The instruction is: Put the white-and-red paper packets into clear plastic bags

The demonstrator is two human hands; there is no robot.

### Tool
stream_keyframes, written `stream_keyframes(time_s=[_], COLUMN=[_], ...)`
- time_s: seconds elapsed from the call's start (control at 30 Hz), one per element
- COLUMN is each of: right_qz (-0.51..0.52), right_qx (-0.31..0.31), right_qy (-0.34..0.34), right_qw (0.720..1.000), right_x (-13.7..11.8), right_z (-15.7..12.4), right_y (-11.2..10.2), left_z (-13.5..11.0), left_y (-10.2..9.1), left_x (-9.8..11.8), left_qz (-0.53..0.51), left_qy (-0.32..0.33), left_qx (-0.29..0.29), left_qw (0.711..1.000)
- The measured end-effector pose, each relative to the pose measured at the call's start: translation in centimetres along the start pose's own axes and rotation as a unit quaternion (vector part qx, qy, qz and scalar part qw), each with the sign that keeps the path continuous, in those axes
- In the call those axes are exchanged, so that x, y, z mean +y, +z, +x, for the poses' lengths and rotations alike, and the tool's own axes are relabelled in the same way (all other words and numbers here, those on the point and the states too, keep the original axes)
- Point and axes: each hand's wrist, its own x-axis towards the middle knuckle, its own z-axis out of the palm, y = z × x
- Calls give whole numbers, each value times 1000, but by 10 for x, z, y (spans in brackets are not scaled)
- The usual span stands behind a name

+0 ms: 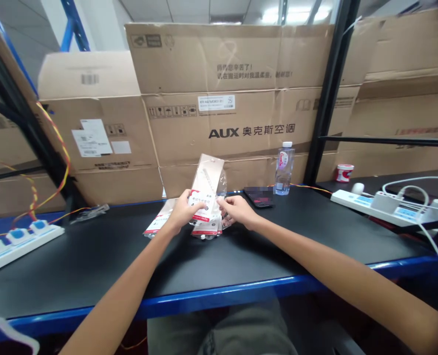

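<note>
Both my hands are raised over the black table top [93, 261], holding a clear plastic packet [206, 182] with a pale pink backing and a white-and-red label. My left hand [182, 212] grips its lower left side and covers part of the label. My right hand [237, 209] pinches its right edge with the fingertips. Directly below the hands lies a smaller packet with a red-marked label [206, 229], partly hidden by them. Another similar packet [158, 219] lies just left of my left hand. The contents of the packets are too small to make out.
A dark phone [258, 197] and a water bottle [284, 170] stand just beyond my right hand. White power strips lie at right [388, 207] and left [19, 244]. Orange-yellow wires run along the table. Large cardboard boxes [237, 123] stand behind it.
</note>
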Motion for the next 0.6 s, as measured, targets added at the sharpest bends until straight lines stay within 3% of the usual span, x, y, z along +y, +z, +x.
stream_keyframes(time_s=[0.6], right_qz=[97], right_qx=[40], right_qy=[-13], right_qw=[994], right_x=[-7], right_z=[8], right_y=[-8], left_z=[-8], left_y=[5], left_x=[9], left_qz=[68], left_qy=[-12], left_qx=[-78], left_qw=[995])
